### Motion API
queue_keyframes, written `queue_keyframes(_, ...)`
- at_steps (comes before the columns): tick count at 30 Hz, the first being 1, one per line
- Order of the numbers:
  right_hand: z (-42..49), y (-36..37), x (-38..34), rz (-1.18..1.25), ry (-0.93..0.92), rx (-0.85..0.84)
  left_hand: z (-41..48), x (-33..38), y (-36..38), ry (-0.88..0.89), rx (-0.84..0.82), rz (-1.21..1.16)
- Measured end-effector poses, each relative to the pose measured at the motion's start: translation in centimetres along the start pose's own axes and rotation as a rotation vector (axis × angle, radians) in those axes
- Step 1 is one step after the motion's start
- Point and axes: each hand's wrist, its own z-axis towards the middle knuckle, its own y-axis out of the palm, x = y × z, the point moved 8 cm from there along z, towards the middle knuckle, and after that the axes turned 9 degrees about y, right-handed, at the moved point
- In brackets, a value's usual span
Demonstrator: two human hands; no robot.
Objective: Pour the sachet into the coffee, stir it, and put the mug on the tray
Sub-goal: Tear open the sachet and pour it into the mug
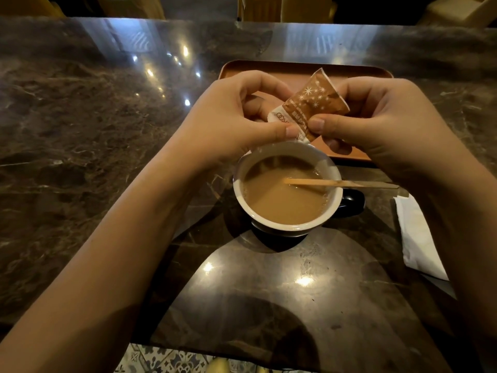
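A brown sachet (312,103) with white stars is held above the far rim of the mug (285,189). My left hand (236,117) pinches its lower white corner and my right hand (376,122) pinches it beside that, thumbs almost touching. The mug is dark outside, white inside, full of milky coffee, handle pointing right. A wooden stir stick (341,183) rests across its right rim with one end in the coffee. The orange-brown tray (269,70) lies just behind the mug, partly hidden by my hands.
Everything sits on a dark polished marble table (94,117). A white paper napkin (418,235) lies to the right of the mug near my right forearm. Chairs stand beyond the table's far edge. Patterned floor tiles show below the near edge.
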Motion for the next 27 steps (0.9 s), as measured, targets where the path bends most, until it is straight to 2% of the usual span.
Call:
queue_keyframes(16,0.07,0.13,-0.10,-0.069,-0.027,0.016,0.19,-0.61,0.22,-0.023,-0.008,-0.022)
queue_keyframes(22,-0.06,0.12,-0.30,-0.013,-0.034,-0.025,0.17,-0.54,0.30,-0.025,-0.016,-0.004)
queue_keyframes(27,0.03,0.05,-0.25,-0.056,-0.050,0.012,0.11,-0.36,0.18,-0.014,-0.008,-0.028)
